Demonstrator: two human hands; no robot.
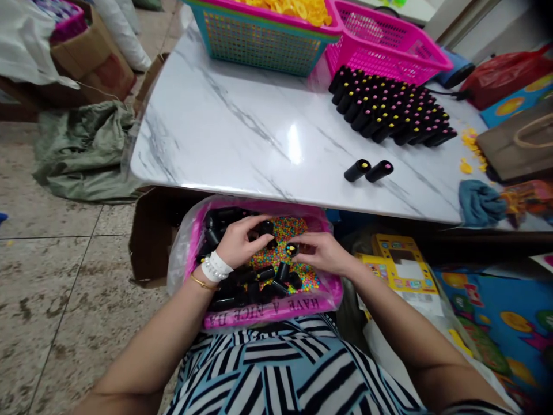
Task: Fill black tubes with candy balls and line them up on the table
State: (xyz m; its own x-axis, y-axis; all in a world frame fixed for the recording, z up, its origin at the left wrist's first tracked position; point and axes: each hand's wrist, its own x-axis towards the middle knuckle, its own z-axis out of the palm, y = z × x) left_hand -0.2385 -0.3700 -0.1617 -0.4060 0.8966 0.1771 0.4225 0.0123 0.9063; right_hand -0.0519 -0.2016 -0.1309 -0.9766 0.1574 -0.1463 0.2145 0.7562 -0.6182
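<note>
Here we see, between the edges of a pink tray [272, 314] tucked under the left part of the table's [194, 132] near edge, small black tubes being handled. The right hand [322, 252] is closed in a light pinch, thumb and fingers on one black tube [292, 249] just above the multicoloured beads [289, 226] in the tray. The left hand [242, 239], half curled, reaches in from the tray's left edge, its fingertips beside other tubes; we cannot tell whether it grips any.

As to progress, we note a dense block of tubes [391, 106] standing toward the table's far right corner, their ends showing yellow or pink, and a pair of tubes [369, 170] apart from it, nearer the near edge. We judge these to be done and the bulk of the visible work behind us. The loose tubes [265, 274] lying among the beads, chiefly along the tray's left and near edges, appear left to do.

The pinched tube is a short, plain cylinder; its mouth faces up, with yellow and paler bits inside, too small for us to identify
</note>
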